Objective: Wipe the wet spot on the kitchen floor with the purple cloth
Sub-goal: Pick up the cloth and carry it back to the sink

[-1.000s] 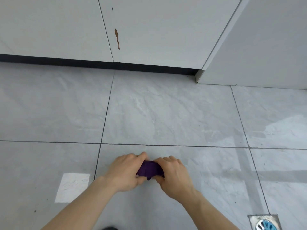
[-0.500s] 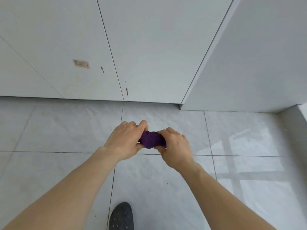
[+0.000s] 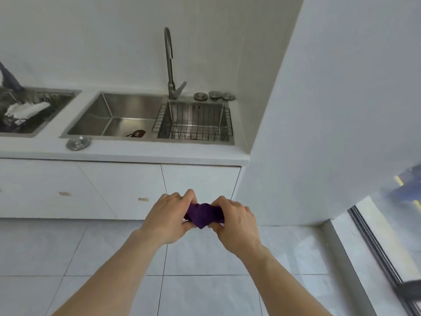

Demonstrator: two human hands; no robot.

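Observation:
A small bunched purple cloth (image 3: pixel 203 214) is held in the air in front of the white cabinet doors. My left hand (image 3: pixel 167 216) grips its left end and my right hand (image 3: pixel 237 222) grips its right end. Both hands are raised well above the grey tiled floor (image 3: pixel 205 258). No wet spot shows on the visible tiles.
A white counter (image 3: pixel 127 153) holds a steel sink (image 3: pixel 118 117) with a wire basket (image 3: pixel 194 122) and a tall faucet (image 3: pixel 169 62). A second sink (image 3: pixel 29 110) with dishes is at left. A white wall (image 3: pixel 319 122) juts out at right, beside a floor-level window track (image 3: pixel 378 252).
My view has risen from the floor up to the counter and sink. Both hands, still gripping the cloth, have lifted away from the floor.

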